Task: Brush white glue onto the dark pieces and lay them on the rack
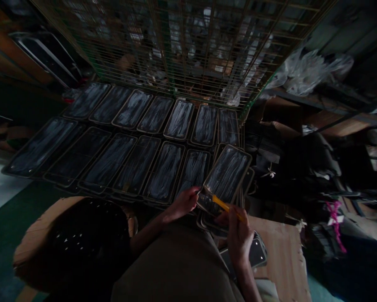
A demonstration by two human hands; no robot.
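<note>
My right hand (240, 233) is closed around the yellow handle of a brush (221, 203). The brush's head meets the lower end of a dark rectangular panel (229, 170) with rounded corners and whitish streaks across its face. Closed on that panel's lower left edge is my left hand (187, 200), its fingers partly hidden. The panel lies tilted over a stack of similar panels at the right end of the front row. Beside it rests another streaked panel (194, 167).
Two rows of streaked dark panels (165, 170) stretch left, backed by a wire cage (175, 79). At lower left, a shiny black rounded object (90, 230) sits on cardboard. A wooden board (282, 251) is at lower right. Dark bundles (320, 163) and clear plastic bags (310, 71) crowd the right.
</note>
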